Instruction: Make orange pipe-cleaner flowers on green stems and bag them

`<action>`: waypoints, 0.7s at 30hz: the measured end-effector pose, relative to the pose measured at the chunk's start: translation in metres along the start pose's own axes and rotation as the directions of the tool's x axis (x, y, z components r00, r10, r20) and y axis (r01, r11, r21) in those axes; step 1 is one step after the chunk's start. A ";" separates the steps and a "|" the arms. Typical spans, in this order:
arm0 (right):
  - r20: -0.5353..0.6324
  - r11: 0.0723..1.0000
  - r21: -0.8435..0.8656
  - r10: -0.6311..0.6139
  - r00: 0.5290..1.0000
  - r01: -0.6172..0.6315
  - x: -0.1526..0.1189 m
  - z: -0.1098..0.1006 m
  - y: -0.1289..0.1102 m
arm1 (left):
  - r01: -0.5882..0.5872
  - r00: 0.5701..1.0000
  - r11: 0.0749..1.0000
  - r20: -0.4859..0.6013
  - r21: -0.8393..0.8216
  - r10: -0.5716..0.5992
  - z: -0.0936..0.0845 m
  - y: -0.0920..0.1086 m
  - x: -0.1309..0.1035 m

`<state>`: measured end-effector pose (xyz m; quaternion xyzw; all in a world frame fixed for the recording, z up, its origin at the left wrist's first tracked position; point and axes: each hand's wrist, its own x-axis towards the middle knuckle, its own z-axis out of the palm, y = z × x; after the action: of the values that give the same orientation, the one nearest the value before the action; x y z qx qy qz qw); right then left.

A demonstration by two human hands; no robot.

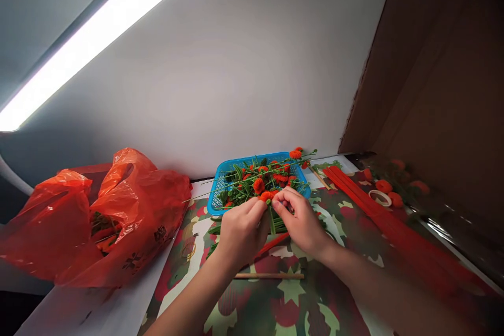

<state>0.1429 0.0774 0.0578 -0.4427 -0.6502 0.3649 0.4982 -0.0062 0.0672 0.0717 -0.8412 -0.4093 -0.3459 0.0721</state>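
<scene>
My left hand (243, 226) is closed around a small orange flower (265, 196) with green parts, near the middle of the view. Close beside it on the right, my right hand (299, 220) pinches at the same flower with thumb and forefinger. A green strip (271, 219) hangs between the hands. Just behind them, a blue plastic basket (215, 192) holds several orange flowers with green stems and leaves. Green stems and a red strip (274, 244) lie on the patterned cloth (291, 294) under my hands.
An open red plastic bag (129, 205) stands at the left. A wooden stick (271, 276) lies in front. At the right are long red strips (366, 205), a tape roll (380, 198), more orange flowers (384, 186) and a brown cardboard panel (433, 89).
</scene>
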 end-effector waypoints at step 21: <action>0.148 0.970 0.030 0.233 0.961 -0.240 0.015 -0.019 -0.007 | 0.636 0.673 0.026 0.537 -0.772 -0.508 0.006 -0.007 0.008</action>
<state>0.1586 0.0902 0.0738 -0.4778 -0.6179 0.4679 0.4135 -0.0045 0.0793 0.0711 -0.4970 -0.4355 -0.4630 -0.5907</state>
